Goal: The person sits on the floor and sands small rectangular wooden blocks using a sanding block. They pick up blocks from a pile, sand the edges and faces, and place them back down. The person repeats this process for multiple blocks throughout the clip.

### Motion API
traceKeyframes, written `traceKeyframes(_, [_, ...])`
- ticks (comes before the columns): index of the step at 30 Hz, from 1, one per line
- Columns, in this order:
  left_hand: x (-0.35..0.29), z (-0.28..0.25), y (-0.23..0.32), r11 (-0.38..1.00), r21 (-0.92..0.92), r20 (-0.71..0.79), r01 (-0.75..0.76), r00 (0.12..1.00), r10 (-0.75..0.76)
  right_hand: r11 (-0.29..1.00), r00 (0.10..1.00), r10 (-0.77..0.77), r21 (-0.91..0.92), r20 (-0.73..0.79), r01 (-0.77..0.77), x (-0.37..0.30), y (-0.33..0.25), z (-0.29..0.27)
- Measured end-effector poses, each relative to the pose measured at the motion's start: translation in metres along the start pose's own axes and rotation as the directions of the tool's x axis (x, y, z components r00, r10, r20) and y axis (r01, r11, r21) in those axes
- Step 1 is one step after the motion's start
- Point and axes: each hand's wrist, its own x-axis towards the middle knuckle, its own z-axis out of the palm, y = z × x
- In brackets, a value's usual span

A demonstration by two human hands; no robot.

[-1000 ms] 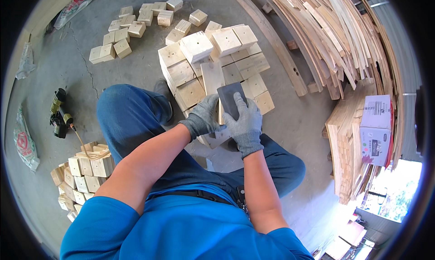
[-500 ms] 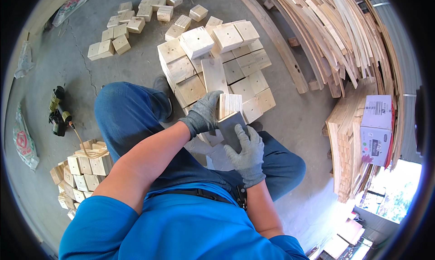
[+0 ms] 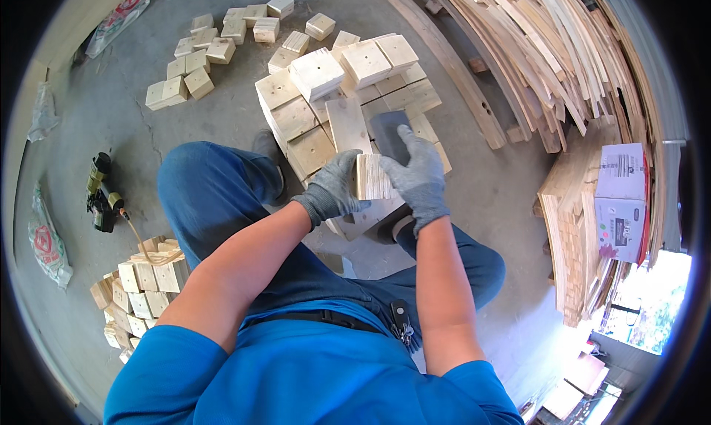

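Note:
In a grey work glove, my left hand [image 3: 335, 186] is closed round a pale wooden block [image 3: 376, 178], its striped end grain facing up. My right hand [image 3: 419, 175], gloved the same way, grips a dark grey sanding block [image 3: 390, 134]. The sanding block lies at the far right of the wooden block; whether they touch is hard to make out. Beneath and beyond both hands stands a stack of wooden blocks [image 3: 284, 89], several with a small hole in the top. A narrow board [image 3: 346, 124] rests across that stack just past my left hand.
More blocks lie on the floor [image 3: 198, 61] at the far left, and another pile [image 3: 141, 284] stands near left. Beside it is a power tool [image 3: 101, 192] with a hose. Long boards [image 3: 533, 55] fill the far right, with a carton [image 3: 621, 203] on stacked timber.
My right hand has pushed the sanding block away from me, from the near side of the wooden block to beyond it. My left hand holds the wooden block in nearly the same place.

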Motion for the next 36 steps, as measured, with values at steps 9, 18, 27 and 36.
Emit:
traceKeyframes(9, [0.001, -0.004, 0.010, 0.995, 0.002, 0.081, 0.104, 0.991, -0.103, 0.954, 0.962, 0.262, 0.168, -0.071, -0.248, -0.055, 0.084, -0.081])
traceKeyframes(18, [0.002, -0.016, 0.003, 0.995, 0.058, 0.164, 0.080, 0.982, -0.088, 0.894, 0.908, 0.394, 0.291, -0.144, -0.342, -0.085, 0.129, -0.080])
traceKeyframes(27, [0.008, -0.016, 0.007, 0.992, 0.114, 0.199, 0.051, 0.977, -0.073, 0.955, 0.941, 0.297, 0.075, -0.165, -0.289, -0.080, 0.118, -0.080])
traceKeyframes(36, [0.005, -0.015, 0.011, 0.995, -0.084, 0.122, -0.044, 0.991, 0.054, 0.963, 0.941, 0.267, 0.099, -0.206, -0.252, -0.084, 0.121, -0.077])
